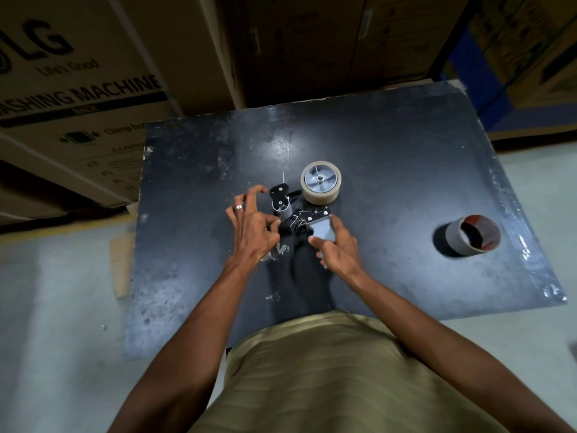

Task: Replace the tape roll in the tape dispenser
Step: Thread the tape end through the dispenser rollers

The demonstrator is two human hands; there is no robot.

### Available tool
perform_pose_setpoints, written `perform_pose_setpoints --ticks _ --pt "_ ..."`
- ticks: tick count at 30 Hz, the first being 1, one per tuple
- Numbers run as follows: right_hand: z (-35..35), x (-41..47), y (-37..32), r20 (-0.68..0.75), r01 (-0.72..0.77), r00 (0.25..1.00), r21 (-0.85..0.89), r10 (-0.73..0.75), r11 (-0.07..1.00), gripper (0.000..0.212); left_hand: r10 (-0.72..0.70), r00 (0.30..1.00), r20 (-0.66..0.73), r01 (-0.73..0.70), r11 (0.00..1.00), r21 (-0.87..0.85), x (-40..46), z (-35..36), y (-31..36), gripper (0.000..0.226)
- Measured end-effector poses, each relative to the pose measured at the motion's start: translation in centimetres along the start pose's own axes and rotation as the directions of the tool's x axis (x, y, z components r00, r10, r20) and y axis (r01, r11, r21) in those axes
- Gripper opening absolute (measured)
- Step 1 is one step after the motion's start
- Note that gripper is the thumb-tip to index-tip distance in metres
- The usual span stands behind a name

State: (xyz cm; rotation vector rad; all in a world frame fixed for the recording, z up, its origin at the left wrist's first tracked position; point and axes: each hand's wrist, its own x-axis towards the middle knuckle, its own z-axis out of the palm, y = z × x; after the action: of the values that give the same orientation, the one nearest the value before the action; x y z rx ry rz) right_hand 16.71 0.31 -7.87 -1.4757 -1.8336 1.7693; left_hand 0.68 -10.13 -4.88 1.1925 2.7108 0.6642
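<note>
Right hand (335, 245) grips the grey plastic handle of the black-and-grey handheld tape dispenser (307, 218), which lies on the dark scuffed counter (390, 170), thumb on the handle's near side and fingers curled round its far side. Left hand (253, 223), ring on one finger, sits just left of the dispenser's black front plate, fingers loosely curled, thumb and forefinger close together near the dispenser body; cannot tell whether they pinch anything. Roll of beige tape (321, 182) sits on the dispenser's grey hub just beyond the right hand, and an empty grey cardboard core with red-brown inside (471, 237) stands well off to that hand's right.
</note>
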Motion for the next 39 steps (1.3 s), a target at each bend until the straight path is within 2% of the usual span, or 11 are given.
perform_pose_setpoints --ticks 12,19,22,24,26,28,29,31,33,38,39 --pt "-0.2 -0.4 -0.5 0.003 0.005 1.000 0.043 -0.005 0.999 0.050 -0.046 0.999 -0.023 0.046 0.999 -0.001 -1.0 0.2 -1.7 0.013" --pt "0.0 -0.3 -0.4 -0.008 0.005 1.000 0.046 -0.005 0.999 0.051 -0.051 0.998 -0.036 0.051 0.999 0.011 -1.6 0.5 -3.0 0.006" --pt "0.2 -0.2 -0.4 -0.018 -0.019 1.000 0.035 0.020 0.999 0.055 -0.051 0.999 0.006 0.051 0.999 0.010 -1.4 0.8 -3.3 0.007" --pt "0.3 -0.2 -0.3 -0.040 -0.016 0.999 -0.034 0.015 0.999 0.060 -0.080 0.996 0.047 0.081 0.996 -0.024 -1.2 0.6 -3.3 0.010" --pt "0.3 -0.1 -0.3 -0.048 0.019 0.998 -0.221 -0.030 0.975 0.072 -0.105 0.992 0.065 0.108 0.993 -0.038 -1.2 0.4 -3.4 0.012" --pt "0.0 -0.5 -0.8 -0.049 0.095 0.991 -0.421 -0.127 0.902 0.087 -0.108 0.992 0.071 0.110 0.994 -0.022 -1.5 0.1 -3.4 0.015" --pt "-0.2 -0.8 -1.4 -0.067 0.160 0.972 -0.519 -0.226 0.840 0.090 -0.106 0.992 0.071 0.107 0.994 -0.018 -1.6 0.1 -3.3 0.016" --pt "-0.5 -1.2 -2.7 -0.036 0.337 0.875 -0.672 -0.483 0.660 0.082 -0.103 0.992 0.067 0.105 0.994 -0.022 -1.6 0.0 -3.2 0.017" --pt "-0.3 -0.6 -3.2 0.089 0.489 0.763 -0.726 -0.640 0.484 0.064 -0.100 0.993 0.056 0.101 0.995 -0.023 -1.6 -0.1 -3.0 0.018" --pt "0.8 1.9 -3.9 0.392 0.651 0.661 -0.723 -0.640 0.230 0.035 -0.075 0.996 0.049 0.076 0.997 -0.009 -1.4 -0.2 -3.2 0.018" --pt "0.9 2.2 -4.0 0.420 0.668 0.653 -0.711 -0.630 0.219 0.030 -0.072 0.996 0.051 0.072 0.997 -0.003 -1.3 -0.2 -3.3 0.018"
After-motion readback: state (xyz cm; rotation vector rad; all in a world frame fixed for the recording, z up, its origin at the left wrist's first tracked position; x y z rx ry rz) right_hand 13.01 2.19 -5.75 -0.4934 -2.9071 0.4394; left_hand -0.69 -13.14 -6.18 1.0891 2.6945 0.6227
